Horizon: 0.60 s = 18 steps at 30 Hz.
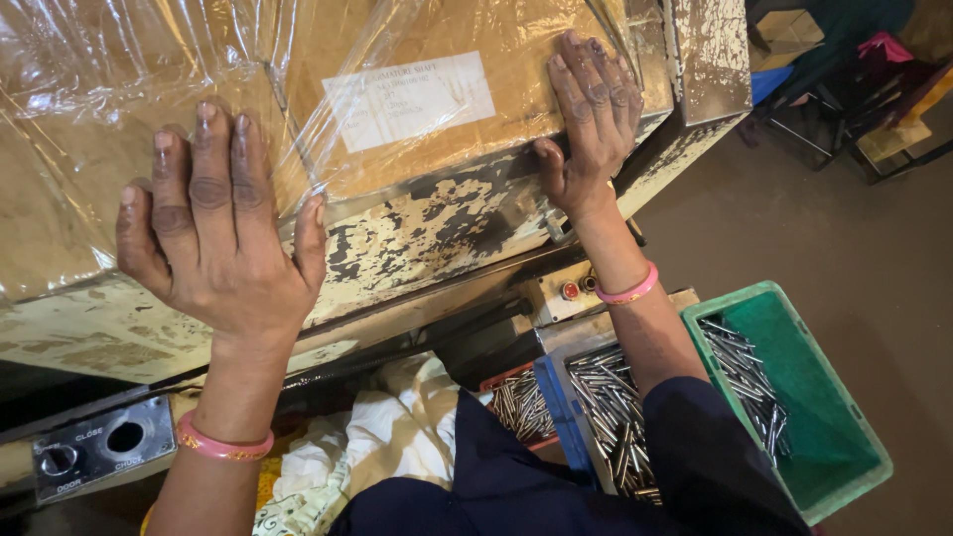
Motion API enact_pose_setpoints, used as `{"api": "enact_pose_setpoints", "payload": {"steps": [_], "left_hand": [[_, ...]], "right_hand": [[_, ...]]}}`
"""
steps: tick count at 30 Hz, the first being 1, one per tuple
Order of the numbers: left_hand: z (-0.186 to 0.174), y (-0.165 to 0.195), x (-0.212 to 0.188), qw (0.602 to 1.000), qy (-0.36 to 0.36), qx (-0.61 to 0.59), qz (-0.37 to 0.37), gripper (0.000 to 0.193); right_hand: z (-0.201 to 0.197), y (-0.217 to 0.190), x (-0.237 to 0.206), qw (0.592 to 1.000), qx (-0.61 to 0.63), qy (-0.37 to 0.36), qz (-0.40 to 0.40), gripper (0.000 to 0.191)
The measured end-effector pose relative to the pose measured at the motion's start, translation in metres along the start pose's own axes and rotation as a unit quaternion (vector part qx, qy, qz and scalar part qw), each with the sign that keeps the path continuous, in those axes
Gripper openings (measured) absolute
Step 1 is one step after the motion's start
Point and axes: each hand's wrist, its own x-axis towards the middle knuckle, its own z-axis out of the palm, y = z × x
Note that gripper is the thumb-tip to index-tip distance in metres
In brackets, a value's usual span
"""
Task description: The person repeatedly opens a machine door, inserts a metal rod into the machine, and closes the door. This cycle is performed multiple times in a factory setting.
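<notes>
Workshop floor of bare brown concrete (854, 248) frames a person leaning over an old machine (417, 238) with badly flaking cream paint. Nearest the camera, dark blue sleeves (556, 476) and a pale printed cloth (387, 437) fill the bottom of the view, with a green plastic bin (844, 437) to the right holding a scatter of thin metal pins (745, 367), and more pins heaped in a blue tray (556, 407) and a red tray (501, 382) beside it. A small control plate (99, 447) with a knob and a hole sits at lower left. Farther up, both arms, each with a pink bangle (223, 445), reach to a cardboard box (328, 89) wrapped in clear plastic film that rests on top of the machine and carries a white paper label (407, 99). The left hand (213, 238) lies flat and spread against the box's near face; the right hand (591, 119) is well apart from it, fingers open over the box's right end, thumb hooked on the machine's edge below. Neither hand is closed around anything. The step appears to be bracing or shifting the box; any move would call for an even push from both palms, since the film looks slippery.
</notes>
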Motion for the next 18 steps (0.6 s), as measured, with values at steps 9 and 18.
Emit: {"api": "enact_pose_setpoints", "payload": {"steps": [9,18], "left_hand": [[0.0044,0.0019,0.0014,1.000,0.017,0.010,-0.001,0.059],[0.0001,0.0011,0.0003,1.000,0.004,0.019,0.001,0.059]], "right_hand": [[0.0016,0.0014,-0.0009,1.000,0.008,0.008,-0.002,0.066],[0.0000,0.0003,-0.0004,1.000,0.003,0.001,0.000,0.066]]}}
